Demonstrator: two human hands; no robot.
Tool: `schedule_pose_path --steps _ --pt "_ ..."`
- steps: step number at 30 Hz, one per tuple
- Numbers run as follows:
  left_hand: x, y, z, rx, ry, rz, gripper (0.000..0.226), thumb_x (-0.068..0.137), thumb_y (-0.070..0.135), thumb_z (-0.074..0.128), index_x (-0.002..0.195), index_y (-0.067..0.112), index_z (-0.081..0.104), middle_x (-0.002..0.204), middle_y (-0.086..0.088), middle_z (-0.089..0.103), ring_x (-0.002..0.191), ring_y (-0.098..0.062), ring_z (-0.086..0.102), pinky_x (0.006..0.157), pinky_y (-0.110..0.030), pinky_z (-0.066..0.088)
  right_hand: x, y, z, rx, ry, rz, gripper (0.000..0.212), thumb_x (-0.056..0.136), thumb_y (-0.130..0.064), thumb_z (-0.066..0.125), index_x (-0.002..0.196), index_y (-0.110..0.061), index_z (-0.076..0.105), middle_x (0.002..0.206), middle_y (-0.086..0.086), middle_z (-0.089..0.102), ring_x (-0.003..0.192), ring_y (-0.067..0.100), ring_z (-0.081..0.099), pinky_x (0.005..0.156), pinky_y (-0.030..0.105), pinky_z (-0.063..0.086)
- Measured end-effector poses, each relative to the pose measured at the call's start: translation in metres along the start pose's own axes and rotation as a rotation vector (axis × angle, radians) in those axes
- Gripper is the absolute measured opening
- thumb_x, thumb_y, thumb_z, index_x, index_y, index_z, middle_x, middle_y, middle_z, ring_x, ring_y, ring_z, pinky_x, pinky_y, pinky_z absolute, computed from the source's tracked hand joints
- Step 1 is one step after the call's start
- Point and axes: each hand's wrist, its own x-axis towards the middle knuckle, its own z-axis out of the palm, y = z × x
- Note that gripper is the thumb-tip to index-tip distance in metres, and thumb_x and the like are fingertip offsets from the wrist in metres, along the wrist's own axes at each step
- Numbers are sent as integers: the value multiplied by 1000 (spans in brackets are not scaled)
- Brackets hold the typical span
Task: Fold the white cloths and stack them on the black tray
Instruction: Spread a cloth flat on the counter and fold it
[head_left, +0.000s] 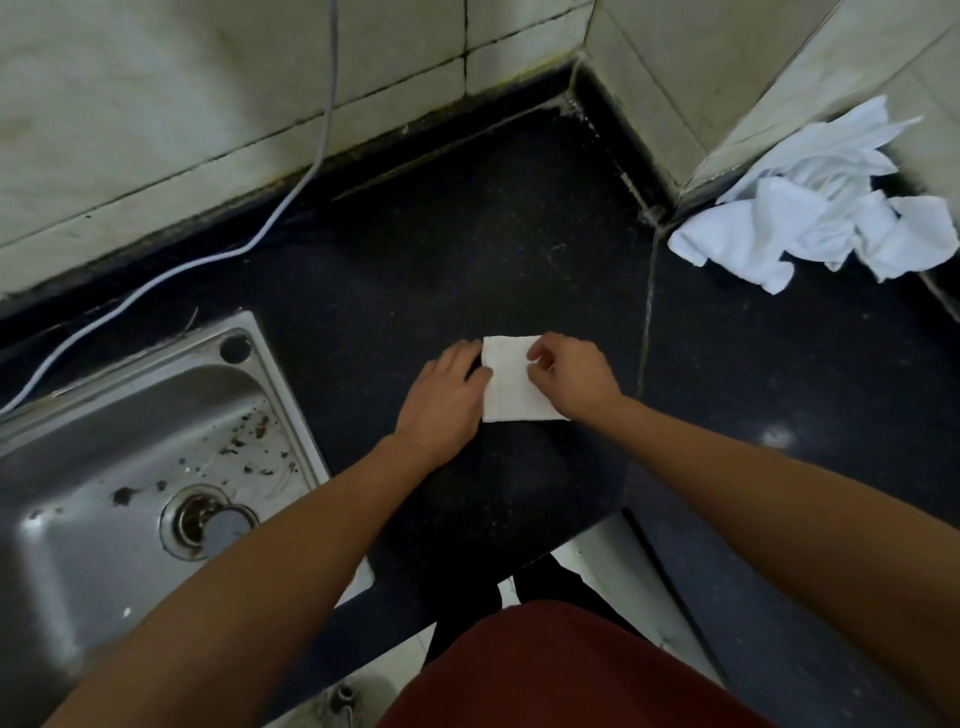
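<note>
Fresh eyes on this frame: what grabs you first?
The folded cloth, bright white at the middle of the black counter, with the left hand flat at its left edge and the right hand pinching its right side. Next comes the crumpled cloth pile at far right by the wall, then the dirty steel sink at left.

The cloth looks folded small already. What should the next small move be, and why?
Probably lift the folded cloth with both hands to start the stack. It lies flat as a compact rectangle, left hand at its left edge, right hand pinching its right side. A crumpled pile waits far right; I cannot make out a tray.
</note>
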Motion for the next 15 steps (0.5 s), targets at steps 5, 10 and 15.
schedule_pose_path --steps 5,10,15 --pt "8 17 14 65 -177 -27 57 100 28 42 150 12 22 161 -9 0 148 -22 1 118 -38 14 -17 41 5 -398 -47 -210 45 94 -29 54 138 -20 50 144 3 41 126 25 40 86 41 51" --pt "12 13 21 72 -194 -28 62 99 34 44 151 13 19 162 -5 -2 148 -19 0 118 -37 15 -24 58 9 -475 9 -288 46 93 -28 56 137 -15 52 147 5 43 128 30 42 88 44 48" --pt "14 16 18 56 -209 -37 61 98 33 47 150 13 22 162 -5 0 148 -19 1 117 -37 16 -5 40 -10 -191 65 -122 42 94 -32 55 133 -16 53 139 4 44 123 24 42 88 40 50"
